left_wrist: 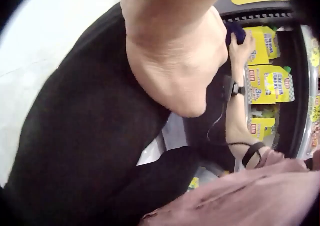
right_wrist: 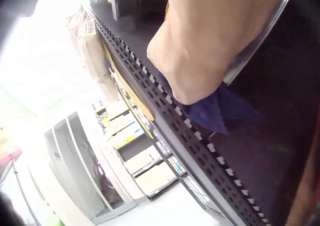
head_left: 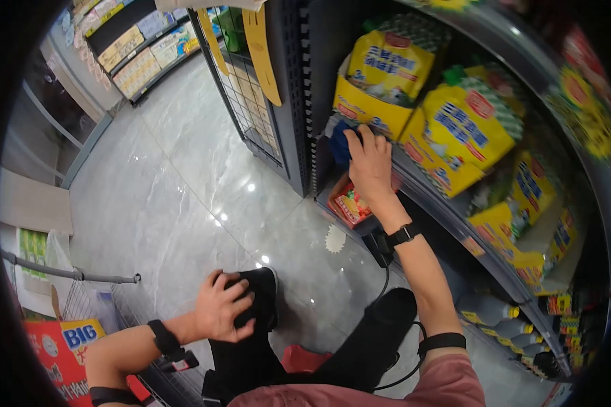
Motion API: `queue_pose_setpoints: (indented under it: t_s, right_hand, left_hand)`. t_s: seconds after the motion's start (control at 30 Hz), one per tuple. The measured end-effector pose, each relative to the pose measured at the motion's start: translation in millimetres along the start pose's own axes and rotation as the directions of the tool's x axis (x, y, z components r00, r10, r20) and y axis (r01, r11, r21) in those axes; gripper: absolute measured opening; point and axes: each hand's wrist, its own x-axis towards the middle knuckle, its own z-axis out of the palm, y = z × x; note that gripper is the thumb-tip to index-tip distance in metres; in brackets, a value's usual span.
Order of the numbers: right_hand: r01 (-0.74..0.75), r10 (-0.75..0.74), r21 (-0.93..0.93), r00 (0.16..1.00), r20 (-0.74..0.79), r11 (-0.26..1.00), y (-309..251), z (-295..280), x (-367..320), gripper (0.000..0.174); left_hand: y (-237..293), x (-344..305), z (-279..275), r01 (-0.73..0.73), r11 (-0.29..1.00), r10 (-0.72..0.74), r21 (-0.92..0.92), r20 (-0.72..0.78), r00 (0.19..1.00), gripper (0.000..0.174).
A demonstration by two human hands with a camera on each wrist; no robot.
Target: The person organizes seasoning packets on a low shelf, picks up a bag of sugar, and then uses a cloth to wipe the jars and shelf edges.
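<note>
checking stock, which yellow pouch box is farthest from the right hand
The pouch box lowest in the head view; the two others stand nearer the right hand.

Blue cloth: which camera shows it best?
The right wrist view: the blue cloth looks largest there, its folds visible, though partly covered. The head view shows a smaller patch by the right hand; the left wrist view shows only a small, dark patch at that hand.

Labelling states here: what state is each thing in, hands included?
Left hand: holds nothing, fingers loosely bent
Right hand: holds the blue cloth
Blue cloth: crumpled
Nearest yellow carton: open, pouches inside
Middle yellow pouch: green cap on
Bottles: yellow caps on
</note>
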Motion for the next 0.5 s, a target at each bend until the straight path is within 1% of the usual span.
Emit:
queue_pose_setpoints:
  t_s: [0.03, 0.07, 0.1, 0.13, 0.2, 0.23, 0.27, 0.33, 0.37, 0.4, 0.47, 0.5]
  right_hand:
    - [-0.004, 0.003, 0.011, 1.000, 0.021, 1.000, -6, 9, 12, 0.059]
    - [0.015, -0.015, 0.041, 1.000, 0.016, 0.999, -12, 16, 26, 0.053]
    - [0.037, -0.037, 0.070, 0.999, 0.003, 0.997, -15, 25, 39, 0.048]
    - [0.042, -0.043, 0.080, 0.999, 0.015, 0.996, -15, 35, 48, 0.048]
    - [0.067, -0.066, 0.130, 0.998, -0.015, 0.989, -16, 48, 55, 0.052]
    - [0.059, -0.060, 0.126, 0.998, 0.006, 0.990, -17, 48, 59, 0.047]
    - [0.061, -0.065, 0.134, 0.997, 0.027, 0.989, -16, 49, 60, 0.047]
    - [-0.015, 0.005, 0.308, 0.999, 0.032, 0.951, -19, 37, 66, 0.038]
    - [-0.125, 0.113, 0.372, 0.992, 0.054, 0.920, -27, 21, 66, 0.032]
    - [-0.128, 0.113, 0.368, 0.992, 0.063, 0.921, -34, -1, 69, 0.032]
    - [-0.248, 0.255, 0.183, 0.967, -0.015, 0.951, -39, -47, 72, 0.040]
    - [-0.333, 0.336, 0.067, 0.941, -0.039, 0.941, -35, -66, 74, 0.046]
  left_hand:
    - [-8, 2, -3, -0.030, 0.999, 0.031, -0.019, 0.020, 0.999, 0.038]
    - [-17, 3, -4, -0.060, 0.997, 0.061, -0.037, 0.035, 0.997, 0.037]
    - [-27, 6, -3, -0.101, 0.992, 0.105, -0.082, 0.053, 0.993, 0.037]
    - [-34, 9, -3, -0.113, 0.984, 0.121, -0.136, 0.058, 0.991, 0.037]
    - [-38, 15, -2, -0.115, 0.977, 0.125, -0.179, 0.042, 0.991, 0.041]
    - [-40, 16, -4, -0.095, 0.972, 0.110, -0.215, 0.060, 0.992, 0.040]
    - [-42, 15, -6, -0.080, 0.969, 0.097, -0.233, 0.063, 0.993, 0.040]
    - [-44, 12, -13, -0.051, 0.960, 0.091, -0.276, 0.134, 0.987, 0.039]
    - [-44, 11, -16, -0.034, 0.951, 0.085, -0.308, 0.153, 0.985, 0.038]
    - [-43, 9, -19, -0.034, 0.947, 0.086, -0.318, 0.152, 0.985, 0.038]
    - [-37, 7, -23, 0.029, 0.935, 0.047, -0.354, 0.204, 0.978, 0.037]
    - [-33, 5, -24, 0.046, 0.933, 0.036, -0.357, 0.218, 0.975, 0.036]
